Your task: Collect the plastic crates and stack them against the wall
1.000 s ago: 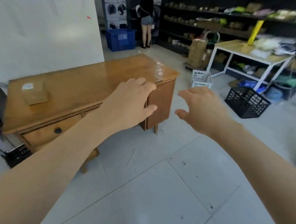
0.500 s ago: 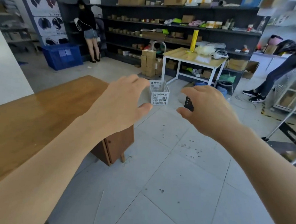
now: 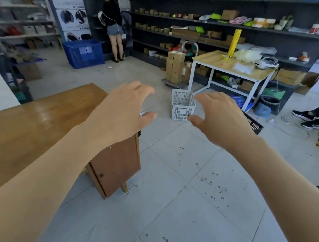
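**Bare hands out, crates on the floor ahead**

The left hand [image 3: 122,109] is held out in the air, fingers curled and spread, thumb apart, gripping nothing. The right hand [image 3: 220,117] mirrors it, fingers arched and splayed, also empty. Both bare forearms reach in from the bottom corners.

Between the two hands, farther off on the floor, stands the white crate [image 3: 182,105]: a boxy plastic basket with perforated lattice walls and an open top, upright, just beside the leg of the white table [image 3: 231,67]. A black crate [image 3: 253,123], also of slotted plastic, sits on the floor to its right, mostly hidden behind the right hand. A large blue crate [image 3: 84,53] with gridded sides stands well apart at the back left, near a person [image 3: 113,22] facing the dark shelves [image 3: 198,22].

At left is a wooden desk [image 3: 33,122] with a glossy, grainy brown top and a flat cabinet door at its end. The white table has a pale wood top on a white metal frame, with clear plastic bags and a yellow upright strip on it. Stacked cardboard boxes [image 3: 175,67] rest on a low cart beside it. The floor [image 3: 177,206] is pale grey square tile, speckled with dark spots.
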{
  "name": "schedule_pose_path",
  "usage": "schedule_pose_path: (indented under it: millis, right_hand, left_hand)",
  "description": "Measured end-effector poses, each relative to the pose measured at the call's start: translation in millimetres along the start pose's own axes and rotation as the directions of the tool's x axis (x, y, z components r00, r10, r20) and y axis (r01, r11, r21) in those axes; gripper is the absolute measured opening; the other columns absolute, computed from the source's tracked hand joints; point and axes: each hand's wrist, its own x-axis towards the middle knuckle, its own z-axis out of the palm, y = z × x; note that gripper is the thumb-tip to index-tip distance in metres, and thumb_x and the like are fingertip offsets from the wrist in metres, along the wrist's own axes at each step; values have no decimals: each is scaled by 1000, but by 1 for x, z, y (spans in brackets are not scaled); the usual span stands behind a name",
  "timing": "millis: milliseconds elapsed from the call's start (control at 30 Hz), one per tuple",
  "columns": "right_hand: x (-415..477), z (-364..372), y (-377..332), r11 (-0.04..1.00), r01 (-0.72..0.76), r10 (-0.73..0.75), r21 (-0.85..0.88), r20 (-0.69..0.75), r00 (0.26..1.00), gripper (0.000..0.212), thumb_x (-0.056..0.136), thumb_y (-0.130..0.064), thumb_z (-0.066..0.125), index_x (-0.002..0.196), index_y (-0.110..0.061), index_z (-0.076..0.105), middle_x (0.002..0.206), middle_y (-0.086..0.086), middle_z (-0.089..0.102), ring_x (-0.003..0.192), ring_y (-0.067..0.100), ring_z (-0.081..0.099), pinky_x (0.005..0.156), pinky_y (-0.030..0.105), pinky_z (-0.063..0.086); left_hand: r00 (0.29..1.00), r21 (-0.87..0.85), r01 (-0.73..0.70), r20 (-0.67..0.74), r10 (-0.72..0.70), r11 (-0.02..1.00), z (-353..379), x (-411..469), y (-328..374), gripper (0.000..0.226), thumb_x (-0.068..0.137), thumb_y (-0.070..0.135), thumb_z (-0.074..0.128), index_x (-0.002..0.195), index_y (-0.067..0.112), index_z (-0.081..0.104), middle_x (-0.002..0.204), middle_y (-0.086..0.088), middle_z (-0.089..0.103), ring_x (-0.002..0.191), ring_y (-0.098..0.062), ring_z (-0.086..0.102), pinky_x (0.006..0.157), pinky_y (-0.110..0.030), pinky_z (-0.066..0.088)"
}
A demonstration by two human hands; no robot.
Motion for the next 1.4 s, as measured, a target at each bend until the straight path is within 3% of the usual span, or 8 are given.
schedule_pose_path:
  millis: [233,400,567,867,1000,1400]
  right_hand:
    - [122,47,40,999,46,-46,10,11,999,46,92,-42,52,129,-14,49,125,7,56,122,27,44,103,36,32]
    - [209,64,72,998,66,-66,0,5,998,47,92,-41,53,131,-16,48,129,5,55,123,25,45,104,35,32]
    - [285,91,122,998,60,-60,11,20,998,45,91,-42,54,127,-15,50,125,5,57,120,25,47,103,35,34]
    - [433,150,227,975,209,-215,74,91,972,49,90,-42,56,131,-15,48,129,6,55,124,26,45,103,38,36]
    - [500,167,266,950,305,-311,68,103,945,48,91,-40,55,130,-13,49,128,8,56,123,27,46,103,37,34]
    - [695,248,268,820,559,-569,121,82,818,46,92,-37,53,128,-9,49,124,11,57,116,30,48,96,34,33]
  left_hand:
    - [1000,-32,23,4,-23,999,58,115,-33,53,91,39,54,138,20,40,131,1,48,120,-15,44,91,-22,31]
    - [1000,-96,11,-7,-12,995,80,214,-42,51,91,35,54,137,17,42,133,0,48,122,-18,45,101,-31,34]
    - [1000,-102,-4,-10,3,995,109,302,-40,50,90,35,56,136,17,45,132,0,50,122,-17,46,101,-31,36]
    - [979,-80,201,34,-199,976,191,448,-22,50,90,37,55,134,15,46,129,-4,51,118,-21,49,98,-35,39]
    - [954,-51,299,46,-297,953,213,501,-22,50,91,38,54,135,17,45,131,0,50,121,-20,47,98,-30,36]
    - [849,16,529,-24,-529,849,273,633,-101,51,90,40,54,134,18,45,132,0,50,122,-20,45,97,-31,37]
